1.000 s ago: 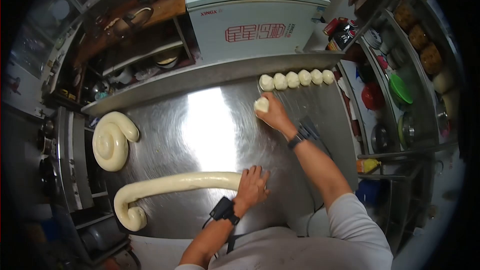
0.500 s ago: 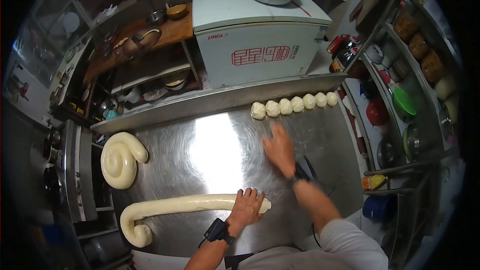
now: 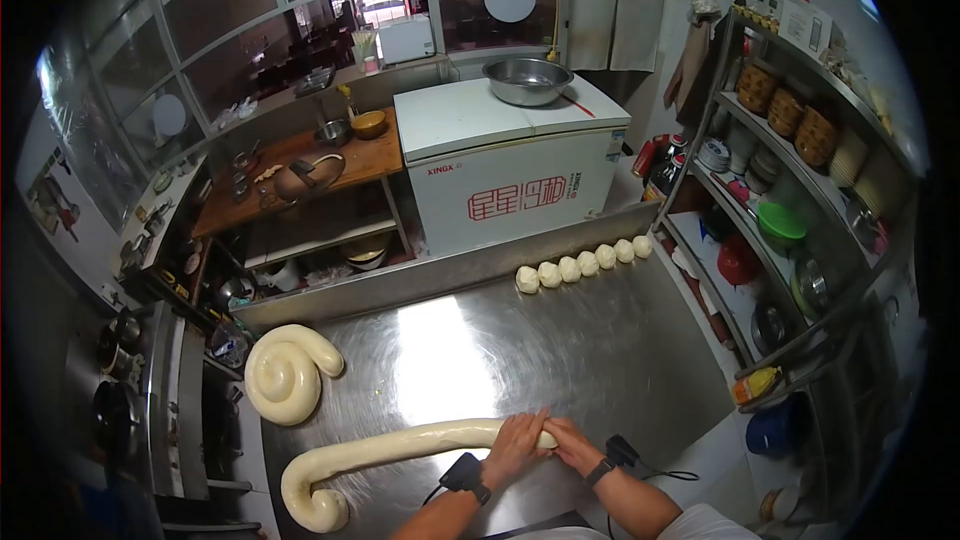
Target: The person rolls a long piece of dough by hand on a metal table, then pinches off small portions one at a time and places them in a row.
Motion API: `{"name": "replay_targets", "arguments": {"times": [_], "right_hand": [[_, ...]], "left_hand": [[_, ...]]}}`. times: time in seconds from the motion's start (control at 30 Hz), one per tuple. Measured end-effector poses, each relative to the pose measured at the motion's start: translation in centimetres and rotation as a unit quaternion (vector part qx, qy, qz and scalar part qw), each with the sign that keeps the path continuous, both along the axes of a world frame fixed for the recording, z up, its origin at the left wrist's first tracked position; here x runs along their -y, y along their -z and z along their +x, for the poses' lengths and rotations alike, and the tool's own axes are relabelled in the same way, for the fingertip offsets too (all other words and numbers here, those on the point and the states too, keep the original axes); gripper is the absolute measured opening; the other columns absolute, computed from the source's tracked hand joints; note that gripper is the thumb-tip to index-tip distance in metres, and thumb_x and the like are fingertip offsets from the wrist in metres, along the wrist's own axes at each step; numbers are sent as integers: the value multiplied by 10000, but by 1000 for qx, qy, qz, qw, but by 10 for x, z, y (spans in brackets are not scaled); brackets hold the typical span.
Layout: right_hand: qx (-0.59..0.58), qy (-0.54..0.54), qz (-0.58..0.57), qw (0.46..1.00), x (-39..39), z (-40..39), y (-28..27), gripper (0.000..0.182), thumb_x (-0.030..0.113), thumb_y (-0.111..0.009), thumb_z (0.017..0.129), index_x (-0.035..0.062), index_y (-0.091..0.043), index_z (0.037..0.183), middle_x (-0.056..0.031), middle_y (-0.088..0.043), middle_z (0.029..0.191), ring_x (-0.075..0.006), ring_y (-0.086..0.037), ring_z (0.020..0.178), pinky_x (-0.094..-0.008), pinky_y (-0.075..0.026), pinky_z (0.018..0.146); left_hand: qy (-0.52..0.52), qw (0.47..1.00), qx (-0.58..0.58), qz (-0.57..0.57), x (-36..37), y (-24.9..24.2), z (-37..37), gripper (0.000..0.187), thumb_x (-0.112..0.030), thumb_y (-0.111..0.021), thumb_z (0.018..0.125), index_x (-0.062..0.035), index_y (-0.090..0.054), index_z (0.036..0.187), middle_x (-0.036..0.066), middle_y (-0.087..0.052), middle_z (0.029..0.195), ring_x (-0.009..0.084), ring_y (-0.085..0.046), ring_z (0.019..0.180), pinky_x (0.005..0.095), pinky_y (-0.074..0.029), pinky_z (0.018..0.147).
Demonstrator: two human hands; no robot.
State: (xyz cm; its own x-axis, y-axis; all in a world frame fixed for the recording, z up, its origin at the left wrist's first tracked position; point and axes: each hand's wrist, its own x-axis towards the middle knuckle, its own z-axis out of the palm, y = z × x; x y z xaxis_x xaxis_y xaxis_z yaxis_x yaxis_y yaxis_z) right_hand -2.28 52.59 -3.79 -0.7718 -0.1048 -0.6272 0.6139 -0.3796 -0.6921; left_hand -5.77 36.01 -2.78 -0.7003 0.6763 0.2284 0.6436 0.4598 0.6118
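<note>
A long, smooth rope of dough (image 3: pixel 410 440) lies across the steel worktop (image 3: pixel 650 350), its far left end curled into a hook. My left hand (image 3: pixel 515 448) is wrapped over the rope close to its right end. Right beside it, my right hand (image 3: pixel 572 443) closes on the rope's tip, and the two hands touch. Part of the dough under the fingers is hidden. To the left sits a thick dough coil (image 3: pixel 283 380). Several round dough pieces (image 3: pixel 570 269) stand in a row along the back right edge.
A low steel wall (image 3: pixel 440 275) borders the worktop at the back. Behind it stands a white chest freezer (image 3: pixel 520 180) with a metal basin (image 3: pixel 528 80) on top. Shelving (image 3: pixel 800 170) with dishes and baskets rises at the right. At left is a stove (image 3: pixel 125 410).
My right hand has come back from near the dough row to the rope's end, beside my left hand. The row looks the same. The view has tilted up.
</note>
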Motion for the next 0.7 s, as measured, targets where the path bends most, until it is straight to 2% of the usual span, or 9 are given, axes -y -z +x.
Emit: {"name": "replay_targets", "arguments": {"times": [0.03,0.17,0.2,0.27,0.4,0.47,0.5,0.53,0.7], "right_hand": [[-2,1,0,1000,6,5,9,244,233,-608,1001,8,-699,1031,-62,-690,970,-142,-669,839,-281,-557,679],[-73,147,125,978,31,19,26,207,202,-685,954,-2,-720,958,-60,-707,911,-140,-661,816,-285,-539,687],[-100,212,174,956,39,25,26,191,189,-710,936,-1,-727,940,-61,-713,896,-141,-659,811,-290,-537,697],[-115,207,198,951,43,30,24,158,159,-705,945,2,-721,962,-47,-704,907,-125,-643,810,-292,-529,695],[-175,173,336,909,36,36,35,112,111,-719,932,25,-717,1003,-17,-694,897,-100,-615,812,-295,-523,704],[-196,157,344,905,34,34,19,132,102,-737,879,4,-717,965,-20,-683,872,-102,-620,803,-282,-524,714],[-177,150,335,913,33,33,3,161,127,-734,846,2,-731,948,-63,-711,857,-138,-651,794,-309,-534,715],[-168,144,326,919,31,28,-9,193,152,-731,814,0,-745,932,-106,-739,842,-174,-683,785,-336,-544,716],[-161,17,299,940,0,15,-20,183,133,-729,803,16,-746,943,-57,-717,855,-125,-658,790,-294,-535,696]], "left_hand": [[2,1000,-18,8,2,-1,2,1028,-395,-904,673,56,-435,1469,156,-620,1009,363,-588,943,458,-458,860],[-33,998,-40,-23,0,-11,12,944,-358,-914,643,42,-512,1398,167,-627,1022,368,-590,955,470,-456,872],[-34,998,-55,-12,0,-9,13,775,-299,-867,664,24,-564,1300,155,-622,1007,346,-587,964,456,-445,879],[-43,998,-55,6,-3,4,16,393,-152,-749,668,-28,-636,1023,145,-630,950,318,-589,961,446,-427,851],[-55,995,-19,-87,-10,7,15,175,-208,-685,732,-61,-687,828,164,-694,829,333,-629,840,455,-440,777],[-74,990,-33,-114,-12,-2,14,206,-258,-710,740,-73,-710,832,152,-702,823,314,-639,838,448,-441,765],[-99,991,-70,-50,-13,5,13,195,-260,-729,730,-68,-700,735,145,-680,756,347,-647,787,481,-457,727],[-86,990,-60,-90,-13,-4,9,224,-301,-738,730,-80,-709,745,128,-698,767,333,-659,799,465,-455,732],[-74,977,5,-199,-22,-11,-1,283,-402,-738,747,-122,-752,789,99,-743,814,302,-687,849,451,-469,742]]}}
